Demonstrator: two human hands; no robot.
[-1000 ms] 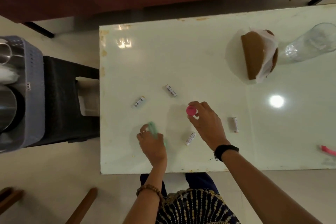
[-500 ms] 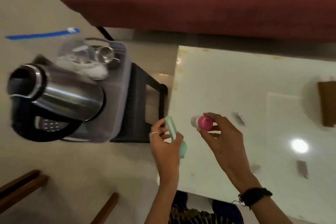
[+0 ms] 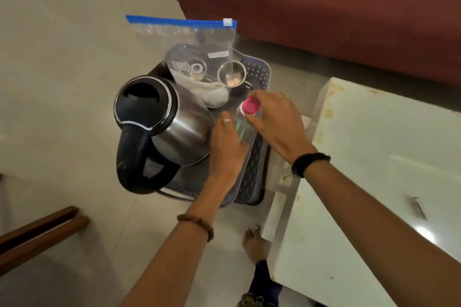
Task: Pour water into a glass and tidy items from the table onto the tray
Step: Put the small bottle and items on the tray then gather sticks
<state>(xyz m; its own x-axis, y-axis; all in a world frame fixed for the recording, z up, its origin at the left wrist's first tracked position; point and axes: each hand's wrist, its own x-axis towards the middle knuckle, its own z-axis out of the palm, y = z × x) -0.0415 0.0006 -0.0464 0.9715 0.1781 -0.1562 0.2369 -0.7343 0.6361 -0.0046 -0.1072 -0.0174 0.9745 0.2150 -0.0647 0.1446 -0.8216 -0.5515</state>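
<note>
- Beige floor carries a stool with the grey tray (image 3: 259, 75), beside the white worktop (image 3: 374, 157).
- Over the tray, I see my right hand (image 3: 277, 122), its grip clamped on a pink-capped item (image 3: 250, 105).
- My left hand (image 3: 225, 147) grips a pale green item (image 3: 241, 129).
- Steel kettle (image 3: 169, 119) stands just left; a zip bag (image 3: 187, 37) rises behind.

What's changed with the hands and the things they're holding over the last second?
Both hands left the table and moved over the tray. The right hand carried the pink-capped item there; the left hand brought the green item. Neither is released. The kettle stays on the tray.
</note>
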